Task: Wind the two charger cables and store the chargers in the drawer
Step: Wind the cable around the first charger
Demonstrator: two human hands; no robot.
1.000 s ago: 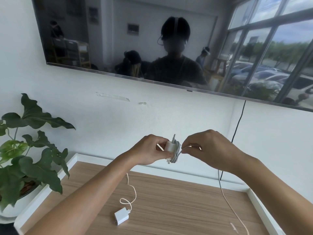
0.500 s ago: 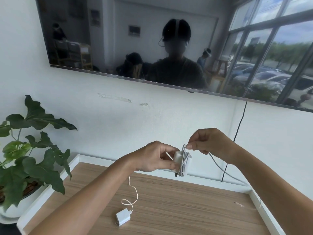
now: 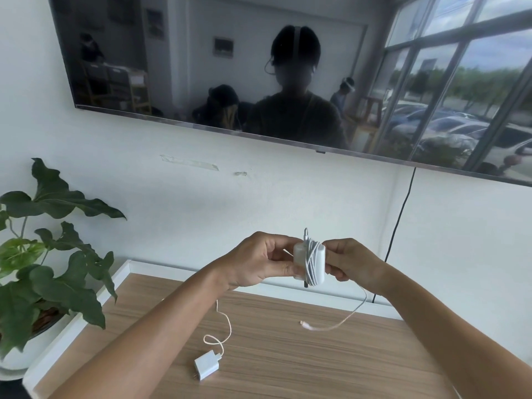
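My left hand (image 3: 259, 259) grips a white charger (image 3: 315, 262) held in the air above the wooden top, its white cable wound several times round the body. My right hand (image 3: 349, 262) holds the charger's right side and the cable there. A short loose tail of the cable (image 3: 342, 322) hangs below my right hand and ends in a plug over the wood. A second white charger (image 3: 206, 368) lies on the wooden top (image 3: 288, 355) near the front, its thin cable (image 3: 224, 326) looping back under my left forearm. No drawer is in view.
A potted green plant (image 3: 49, 260) stands at the left edge. A wall-mounted dark screen (image 3: 172, 67) hangs above, with a black cord (image 3: 398, 226) running down the wall behind my right hand. A white rim (image 3: 83, 318) frames the wooden top.
My right hand came down from above the charger to its right side, laying on more turns. The long loose cable has shortened to a short hanging tail.
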